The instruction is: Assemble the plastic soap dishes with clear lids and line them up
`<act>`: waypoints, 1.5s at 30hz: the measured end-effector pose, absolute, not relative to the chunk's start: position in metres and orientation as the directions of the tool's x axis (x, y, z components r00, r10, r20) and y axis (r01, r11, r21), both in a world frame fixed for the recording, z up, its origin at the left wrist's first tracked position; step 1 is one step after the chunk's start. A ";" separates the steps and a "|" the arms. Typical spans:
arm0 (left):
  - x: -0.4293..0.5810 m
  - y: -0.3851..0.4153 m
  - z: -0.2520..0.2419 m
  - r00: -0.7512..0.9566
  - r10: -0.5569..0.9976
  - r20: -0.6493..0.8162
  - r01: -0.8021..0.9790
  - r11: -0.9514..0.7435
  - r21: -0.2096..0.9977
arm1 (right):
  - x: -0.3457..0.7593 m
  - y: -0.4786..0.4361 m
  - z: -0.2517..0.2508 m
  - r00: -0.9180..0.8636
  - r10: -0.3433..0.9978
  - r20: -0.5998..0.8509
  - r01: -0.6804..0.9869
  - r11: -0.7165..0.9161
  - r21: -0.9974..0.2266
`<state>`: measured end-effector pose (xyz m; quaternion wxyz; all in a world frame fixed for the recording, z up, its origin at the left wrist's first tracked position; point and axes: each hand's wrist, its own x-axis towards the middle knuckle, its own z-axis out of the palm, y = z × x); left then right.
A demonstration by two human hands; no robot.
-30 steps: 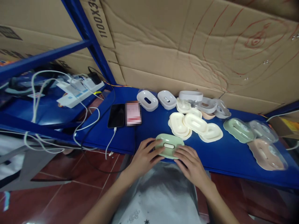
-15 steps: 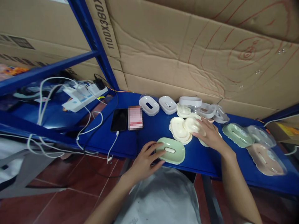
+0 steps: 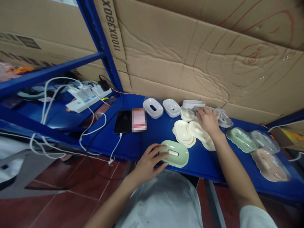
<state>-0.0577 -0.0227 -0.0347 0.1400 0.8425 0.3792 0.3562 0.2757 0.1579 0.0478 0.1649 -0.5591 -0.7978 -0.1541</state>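
In front of me a pale green oval soap dish (image 3: 180, 156) lies on the blue shelf, with a cream bar-shaped piece (image 3: 173, 153) at its middle. My left hand (image 3: 150, 161) rests at its left side, fingers spread over the rim. At the back, my right hand (image 3: 207, 118) reaches down with its fingers apart to a clear plastic cover (image 3: 192, 113); its fingertips are partly hidden. Beside that cover are a white dish (image 3: 193, 104) and a cream piece (image 3: 186, 114). Several cream trays (image 3: 183, 132) lie overlapping below my right wrist.
White dishes (image 3: 153, 108) line the cardboard wall (image 3: 166, 57). A green dish (image 3: 241, 140) and a pinkish-brown dish (image 3: 269, 164) with clear covers (image 3: 267, 141) lie right. Leftward are a phone (image 3: 122, 122) on a cable, a blurred pink card (image 3: 139, 120) and a power strip (image 3: 89, 98).
My right hand has moved away from the cream trays, back to the clear cover by the white dishes. My left hand stays at the green dish.
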 end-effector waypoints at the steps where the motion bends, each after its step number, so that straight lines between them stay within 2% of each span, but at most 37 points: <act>1: -0.057 -0.023 -0.035 0.457 0.739 0.496 0.540 -0.673 0.505 | 0.273 0.157 0.046 -0.318 0.843 0.433 0.946 0.312 0.088; 10: -0.057 -0.023 -0.036 0.460 0.733 0.501 0.541 -0.679 0.496 | 0.267 0.156 0.035 -0.249 0.874 0.417 0.966 0.196 0.167; 13: -0.057 -0.023 -0.036 0.462 0.736 0.494 0.540 -0.676 0.502 | 0.269 0.162 0.033 -0.263 0.860 0.437 0.963 0.209 0.167; 20: -0.057 -0.023 -0.034 0.462 0.737 0.493 0.543 -0.674 0.500 | 0.277 0.166 0.032 -0.206 0.894 0.397 0.966 0.252 -0.065; 28: -0.057 -0.023 -0.030 0.457 0.736 0.499 0.538 -0.676 0.504 | 0.287 0.161 0.055 -0.253 0.852 0.459 0.921 0.357 -0.154; 33: -0.057 -0.023 -0.032 0.447 0.742 0.500 0.523 -0.670 0.527 | 0.278 0.099 0.068 -0.262 0.792 0.552 0.877 0.434 -0.206; 40: -0.059 -0.026 -0.037 0.338 0.844 0.416 0.491 -0.535 0.687 | 0.227 -0.031 0.020 -0.246 0.745 0.620 0.759 0.546 -0.354; 45: -0.060 -0.025 -0.039 0.348 0.865 0.362 0.491 -0.497 0.715 | 0.202 -0.060 -0.008 -0.256 0.758 0.600 0.722 0.563 -0.403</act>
